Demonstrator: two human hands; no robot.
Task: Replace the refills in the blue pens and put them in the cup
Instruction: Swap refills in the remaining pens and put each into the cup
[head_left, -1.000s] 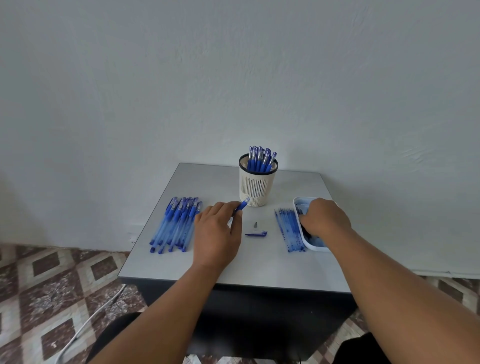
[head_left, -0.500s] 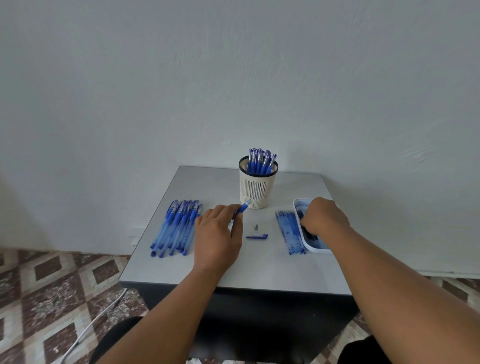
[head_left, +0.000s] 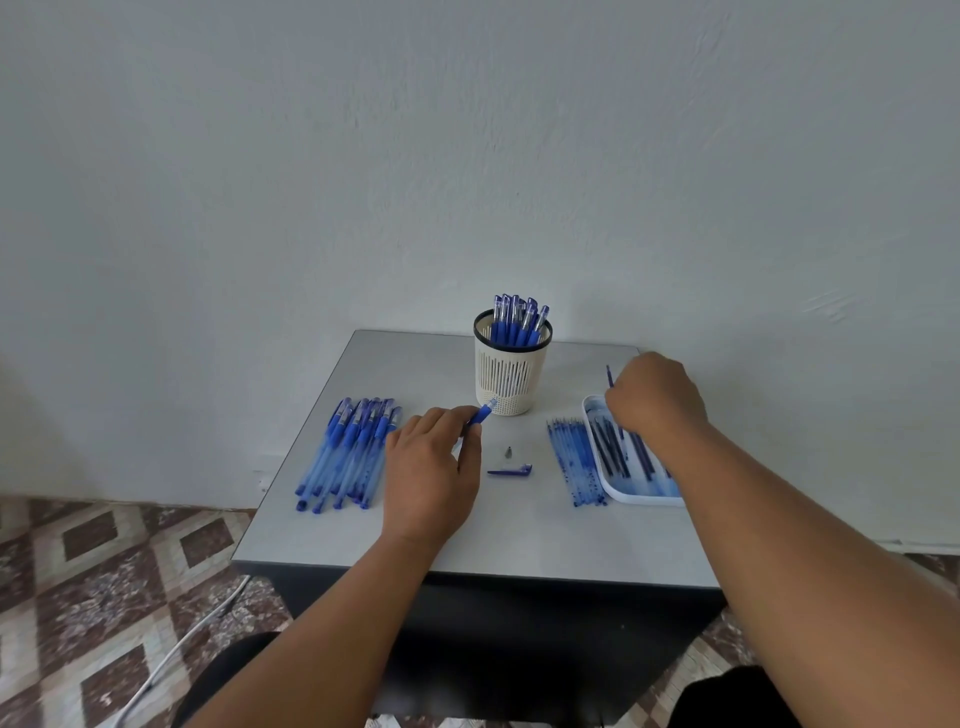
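A plain, pale blue-grey wall fills most of the view, its plaster faintly uneven with a few shallow creases toward the right. Against it stands a small desk with a light grey top and a dark front below. The floor is tiled in a diamond pattern of brown, maroon and cream, visible on both sides of the desk. A white cable trails across the tiles at lower left. The light is soft and even, without hard shadows.
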